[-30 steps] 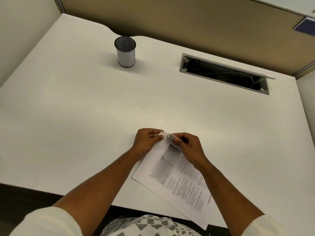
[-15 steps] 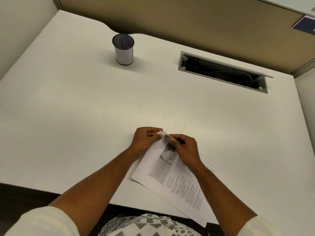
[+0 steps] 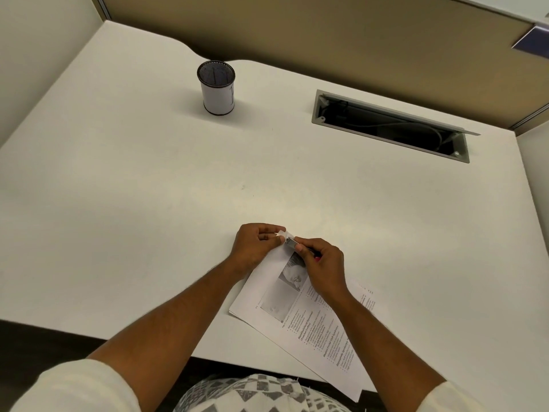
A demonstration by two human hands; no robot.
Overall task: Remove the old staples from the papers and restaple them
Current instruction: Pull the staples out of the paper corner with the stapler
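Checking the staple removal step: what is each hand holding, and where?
Left hand pinches the papers at their top corner. Right hand grips a small metal tool by its rear; tip at that corner.

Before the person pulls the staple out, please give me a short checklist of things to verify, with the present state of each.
1. Left hand pinches the papers' top corner: ok.
2. Right hand holds the small metal tool at that corner: ok.
3. Tool tip is under the staple: cannot tell, too small.
4. Lower sheets are aligned: not ok, they fan out near the right wrist.
5. Papers rest fully on the desk: not ok, the bottom corner overhangs the front edge.
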